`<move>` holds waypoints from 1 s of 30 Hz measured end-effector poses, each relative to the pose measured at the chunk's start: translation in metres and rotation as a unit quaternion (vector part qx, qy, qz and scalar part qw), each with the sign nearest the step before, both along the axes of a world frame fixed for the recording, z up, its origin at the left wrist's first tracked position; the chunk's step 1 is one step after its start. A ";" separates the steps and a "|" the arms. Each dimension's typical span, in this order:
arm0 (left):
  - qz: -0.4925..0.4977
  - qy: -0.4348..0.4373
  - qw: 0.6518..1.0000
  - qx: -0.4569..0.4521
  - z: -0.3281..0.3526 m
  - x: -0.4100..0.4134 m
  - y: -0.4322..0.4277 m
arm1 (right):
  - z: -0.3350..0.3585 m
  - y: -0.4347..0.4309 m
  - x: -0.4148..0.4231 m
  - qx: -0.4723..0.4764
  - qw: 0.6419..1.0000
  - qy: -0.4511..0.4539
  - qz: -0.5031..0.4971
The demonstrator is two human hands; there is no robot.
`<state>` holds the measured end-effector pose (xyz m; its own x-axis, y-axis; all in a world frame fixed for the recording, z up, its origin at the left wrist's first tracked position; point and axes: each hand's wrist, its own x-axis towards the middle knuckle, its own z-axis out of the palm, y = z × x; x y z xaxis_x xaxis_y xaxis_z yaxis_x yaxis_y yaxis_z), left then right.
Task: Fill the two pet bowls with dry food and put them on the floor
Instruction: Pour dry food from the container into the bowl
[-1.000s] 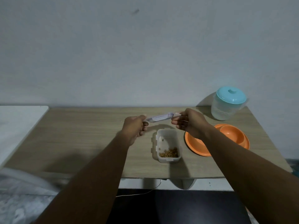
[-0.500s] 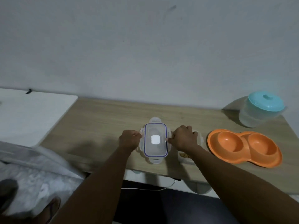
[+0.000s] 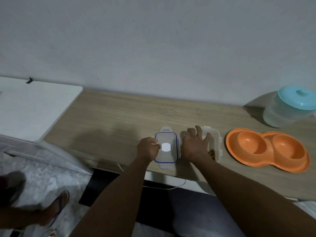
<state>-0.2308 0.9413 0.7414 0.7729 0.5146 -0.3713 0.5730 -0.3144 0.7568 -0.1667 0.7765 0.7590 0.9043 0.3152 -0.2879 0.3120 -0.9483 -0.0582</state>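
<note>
Wooden table (image 3: 119,117) against grey wall (image 3: 153,48): left hand (image 3: 148,150) pinches lid (image 3: 166,156), right hand (image 3: 193,146) spread over container (image 3: 216,139).

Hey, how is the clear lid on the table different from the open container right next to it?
The lid has a blue rim; the container shows none. The lid lies flat and holds nothing; the container holds some brown kibble at its near end. The left hand pinches the lid's edge, while the right hand spreads its fingers over the container. Both are clear, rectangular plastic on the wooden table.

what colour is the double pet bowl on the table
The pet bowl is orange, shown best in the head view.
</note>
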 end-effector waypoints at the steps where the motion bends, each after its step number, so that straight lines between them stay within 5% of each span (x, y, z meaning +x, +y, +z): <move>1: 0.000 -0.002 1.000 0.003 0.000 -0.001 0.000 | 0.000 -0.003 0.000 0.006 1.000 -0.001 0.004; 8: -0.004 -0.030 0.999 -0.039 0.018 0.012 -0.011 | 0.014 -0.048 0.010 0.214 0.965 -0.129 -0.080; 16: -0.171 0.120 0.965 -0.159 0.037 0.014 -0.082 | 0.016 -0.119 0.039 0.327 0.918 0.073 -0.210; 23: -0.109 0.069 0.984 -0.122 0.041 0.026 -0.100 | 0.023 -0.127 0.033 0.411 0.855 0.134 -0.286; 30: -0.225 -0.026 0.970 -0.084 0.093 0.082 -0.094 | 0.087 -0.173 0.046 0.551 0.745 0.203 -0.317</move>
